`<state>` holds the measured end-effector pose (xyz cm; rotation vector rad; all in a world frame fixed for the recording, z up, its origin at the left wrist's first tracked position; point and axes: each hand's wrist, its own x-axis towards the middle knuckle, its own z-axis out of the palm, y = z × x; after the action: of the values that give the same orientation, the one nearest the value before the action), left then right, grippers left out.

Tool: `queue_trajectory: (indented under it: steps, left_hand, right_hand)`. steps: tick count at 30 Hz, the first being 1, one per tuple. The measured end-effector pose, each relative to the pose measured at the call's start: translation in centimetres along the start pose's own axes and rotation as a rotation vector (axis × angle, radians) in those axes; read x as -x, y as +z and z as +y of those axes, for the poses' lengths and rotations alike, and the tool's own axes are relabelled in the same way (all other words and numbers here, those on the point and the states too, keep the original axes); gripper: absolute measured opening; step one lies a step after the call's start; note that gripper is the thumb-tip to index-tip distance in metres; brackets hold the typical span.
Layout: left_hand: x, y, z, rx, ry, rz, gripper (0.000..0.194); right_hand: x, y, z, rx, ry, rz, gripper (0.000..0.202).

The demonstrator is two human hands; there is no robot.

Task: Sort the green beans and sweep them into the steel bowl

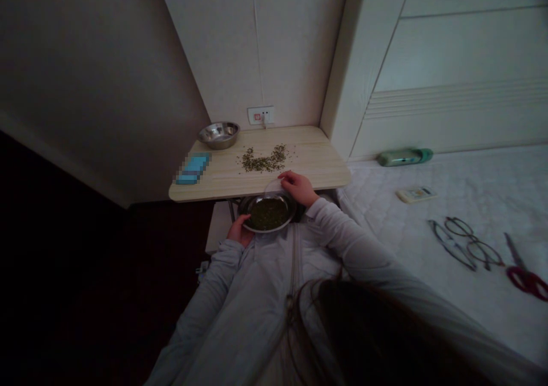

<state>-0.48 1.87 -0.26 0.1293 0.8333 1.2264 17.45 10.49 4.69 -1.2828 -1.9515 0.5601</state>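
My left hand (241, 231) is closed on the left rim of a metal bowl (280, 226), which sits below the table's front edge, against my body. Dark green grains (268, 213) fill much of it. My right hand (298, 187) pinches a thin, clear, round piece (274, 189) above the bowl's far rim, at the table edge. On the light wooden table (299, 136), more small green grains (263, 161) lie scattered in a curved patch beyond my right hand.
A second metal bowl (218, 135) and a blurred blue object (193, 168) are at the table's left. The bed (377, 226) on the right holds a green bottle (405, 157), a remote (416, 194), glasses (473, 240) and red-handled scissors (526, 280). A wall socket (261, 115) is behind.
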Motion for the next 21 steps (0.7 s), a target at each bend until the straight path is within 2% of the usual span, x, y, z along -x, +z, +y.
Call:
queue_trajectory:
  steps: [11, 21]
  left_hand:
    - [-0.18, -0.31, -0.06, -0.017, -0.011, -0.052, 0.029]
    - [-0.1, -0.1, -0.07, -0.028, 0.012, -0.017, 0.025]
  right_hand:
    - [0.13, -0.03, -0.22, 0.006, 0.006, 0.005, 0.027]
    - [0.12, -0.07, -0.27, 0.039, 0.01, 0.007, 0.027]
